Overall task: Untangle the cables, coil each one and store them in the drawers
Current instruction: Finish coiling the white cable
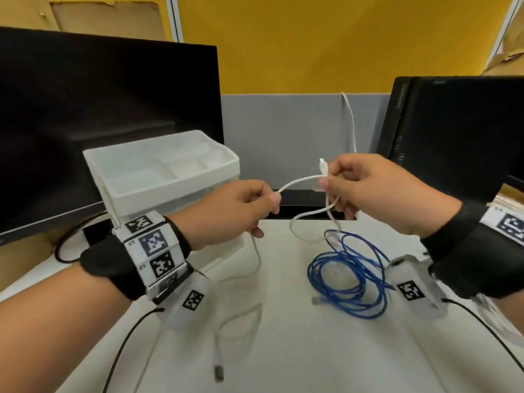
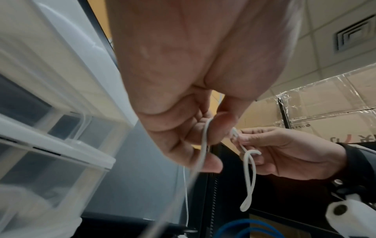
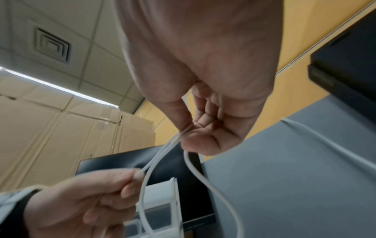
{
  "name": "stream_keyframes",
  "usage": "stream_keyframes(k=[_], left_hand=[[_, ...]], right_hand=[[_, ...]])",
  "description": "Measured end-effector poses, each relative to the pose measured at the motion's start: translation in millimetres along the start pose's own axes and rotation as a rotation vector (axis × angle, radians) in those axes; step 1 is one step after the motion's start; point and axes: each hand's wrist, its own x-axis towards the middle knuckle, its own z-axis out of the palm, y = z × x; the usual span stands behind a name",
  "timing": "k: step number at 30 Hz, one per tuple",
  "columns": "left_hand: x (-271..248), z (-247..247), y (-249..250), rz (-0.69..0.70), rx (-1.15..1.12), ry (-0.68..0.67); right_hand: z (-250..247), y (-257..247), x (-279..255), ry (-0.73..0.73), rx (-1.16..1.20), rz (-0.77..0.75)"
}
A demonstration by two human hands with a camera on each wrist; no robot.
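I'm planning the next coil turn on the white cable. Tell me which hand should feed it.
Left, probably. The right hand already pinches the connector end and a loop of the white cable, so it anchors the coil. The left hand pinches the strand whose slack trails over the table.

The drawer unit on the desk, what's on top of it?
The drawer unit has an open white tray with several compartments on top; those that show look empty. The left hand covers the front right corner, and the drawers' contents cannot be made out.
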Motion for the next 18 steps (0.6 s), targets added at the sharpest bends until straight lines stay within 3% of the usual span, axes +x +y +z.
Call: stream_keyframes(k=[7,9,13,18], left_hand=[[7,9,0,-0.065,-0.026,-0.025],[10,15,1,-0.072,0.075,0.007],[24,34,10,0.035,0.157,0.123],[50,63,36,0.094,0.124,0.052]], right_hand=[[-46,25,-7,0.227,0.049,0.042],[-55,37,-5,0.269,-0.112,0.039],[-56,43,-12,0.146,-0.552,-0.039],[-22,29,-17,-0.102,-0.530,-0.247]])
